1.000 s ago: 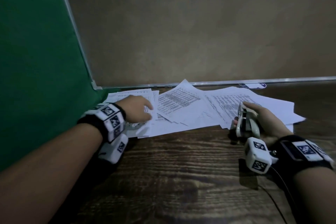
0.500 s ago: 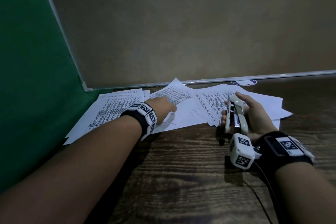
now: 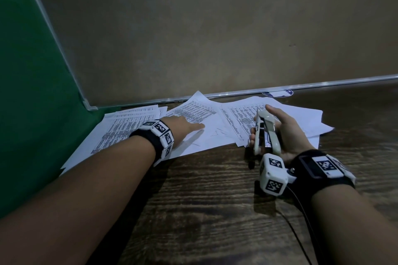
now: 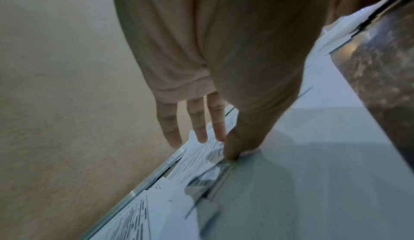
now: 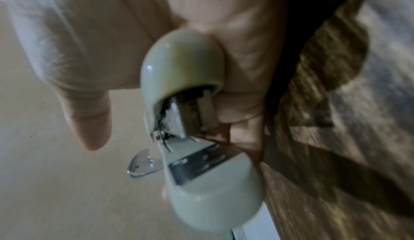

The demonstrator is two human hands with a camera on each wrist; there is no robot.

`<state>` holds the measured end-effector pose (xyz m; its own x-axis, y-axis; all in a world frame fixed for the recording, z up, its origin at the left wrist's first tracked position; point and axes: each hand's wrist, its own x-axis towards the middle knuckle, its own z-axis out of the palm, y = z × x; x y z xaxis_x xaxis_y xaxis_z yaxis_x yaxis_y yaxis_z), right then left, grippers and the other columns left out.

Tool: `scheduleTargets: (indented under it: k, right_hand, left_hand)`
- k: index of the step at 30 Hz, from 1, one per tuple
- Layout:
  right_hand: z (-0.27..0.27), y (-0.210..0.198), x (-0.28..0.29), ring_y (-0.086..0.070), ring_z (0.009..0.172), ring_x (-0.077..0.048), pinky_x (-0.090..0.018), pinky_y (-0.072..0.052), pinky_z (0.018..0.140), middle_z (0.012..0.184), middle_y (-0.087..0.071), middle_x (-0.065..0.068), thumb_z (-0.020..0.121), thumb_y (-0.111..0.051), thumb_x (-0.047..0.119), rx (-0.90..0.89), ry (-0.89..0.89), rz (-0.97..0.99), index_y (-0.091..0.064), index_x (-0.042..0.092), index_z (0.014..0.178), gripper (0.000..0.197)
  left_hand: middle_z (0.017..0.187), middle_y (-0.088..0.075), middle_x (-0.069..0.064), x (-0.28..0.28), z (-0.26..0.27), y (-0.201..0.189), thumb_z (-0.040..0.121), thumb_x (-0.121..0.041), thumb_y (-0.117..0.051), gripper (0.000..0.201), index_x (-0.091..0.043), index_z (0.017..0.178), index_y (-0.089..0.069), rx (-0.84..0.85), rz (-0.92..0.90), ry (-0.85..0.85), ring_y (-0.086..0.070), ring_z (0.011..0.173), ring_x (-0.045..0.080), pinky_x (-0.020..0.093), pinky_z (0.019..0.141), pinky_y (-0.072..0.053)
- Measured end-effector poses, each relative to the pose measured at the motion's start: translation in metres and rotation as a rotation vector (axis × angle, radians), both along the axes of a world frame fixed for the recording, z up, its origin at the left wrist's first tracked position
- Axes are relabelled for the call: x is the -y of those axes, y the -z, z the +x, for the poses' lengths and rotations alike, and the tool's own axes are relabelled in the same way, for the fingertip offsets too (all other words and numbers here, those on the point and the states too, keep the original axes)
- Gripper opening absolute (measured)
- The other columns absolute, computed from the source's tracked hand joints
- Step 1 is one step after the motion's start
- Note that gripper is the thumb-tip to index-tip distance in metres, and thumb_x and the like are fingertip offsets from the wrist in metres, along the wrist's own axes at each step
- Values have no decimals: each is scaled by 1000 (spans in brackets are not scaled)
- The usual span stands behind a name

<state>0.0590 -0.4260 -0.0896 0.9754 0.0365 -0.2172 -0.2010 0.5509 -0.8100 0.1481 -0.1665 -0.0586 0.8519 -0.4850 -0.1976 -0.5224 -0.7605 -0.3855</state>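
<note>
Several sheets (image 3: 200, 112) on dark wood table (image 3: 215, 200); beige wall (image 3: 204, 28) bhd.

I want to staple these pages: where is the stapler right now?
In the head view the stapler is on the right, gripped by the right hand at the near edge of the scattered papers, opposite the left hand resting on them.

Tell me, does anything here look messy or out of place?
The printed sheets lie fanned and skewed across the table, corners overlapping at odd angles. The left hand rests on them; the right hand grips a stapler.
</note>
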Motion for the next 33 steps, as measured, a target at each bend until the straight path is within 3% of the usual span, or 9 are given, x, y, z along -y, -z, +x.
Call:
scheduleTargets:
  k: [6,10,13,16,21,24,27,31,33]
  right_hand:
    - [-1,-2,-2,-59,62,-27,-35,-49,70,73,-60,-12,90,-63,52,-4,-14,-15,-69,8,68,50]
    - [-2,-3,-2,-60,62,-27,-35,-49,71,74,-60,-12,89,-64,53,-5,-5,-6,-65,8,78,46]
    - [-4,-3,-2,-61,62,-25,-34,-53,69,76,-59,-11,89,-64,53,18,-6,24,-61,10,86,43]
    - [-7,-6,-3,-61,62,-26,-33,-55,65,77,-59,-11,90,-63,53,63,-7,49,-61,12,86,41]
    - [-14,-9,-7,-56,61,-24,-31,-51,62,76,-56,-9,82,-68,46,271,20,155,-63,17,103,36]
    - [-15,-15,-8,-53,58,-22,-31,-50,59,73,-55,-8,77,-75,44,398,45,231,-65,22,110,41]
    - [-18,-17,-14,-51,57,-22,-31,-50,58,72,-55,-8,85,-63,43,440,11,226,-68,22,109,32]
    - [-22,-19,-30,-54,54,-25,-33,-52,56,72,-54,-13,88,-61,40,455,-105,131,-68,19,113,34]
    - [-24,-24,-43,-56,55,-27,-34,-53,55,72,-55,-14,81,-73,41,463,-195,66,-69,18,116,42]
  left_hand:
    - [110,-55,8,-2,-2,7,98,-10,-52,39,-31,131,-53,94,-177,19,-63,107,36,35,73,-44]
    - [128,-60,15,6,-1,-1,97,-9,-54,51,-29,144,-54,119,-443,-48,-63,106,35,32,77,-47]
    - [113,-66,16,11,-3,-19,95,-6,-55,52,-25,144,-56,187,-737,10,-56,83,28,30,73,-46]
    - [89,-63,12,13,-6,-44,94,-4,-54,47,-22,137,-56,231,-842,88,-55,77,28,26,64,-40]
    - [67,-54,3,14,-19,-82,92,0,-50,21,-17,97,-61,219,-915,98,-44,61,18,10,48,-29]
    - [54,-52,-6,7,-22,-106,92,-2,-50,34,-20,71,-68,178,-953,-32,-45,45,7,14,43,-32]
    - [46,-54,-7,-7,-35,-130,98,-8,-52,37,-21,71,-74,148,-989,-100,-45,34,2,21,48,-39]
    - [78,-69,9,-33,-68,-149,99,-11,-57,26,1,86,-76,16,-1240,-137,-62,67,18,31,63,-58]
    - [86,-71,12,-49,-91,-147,91,-33,-71,34,0,88,-74,-3,-1297,-122,-57,60,24,39,63,-53]
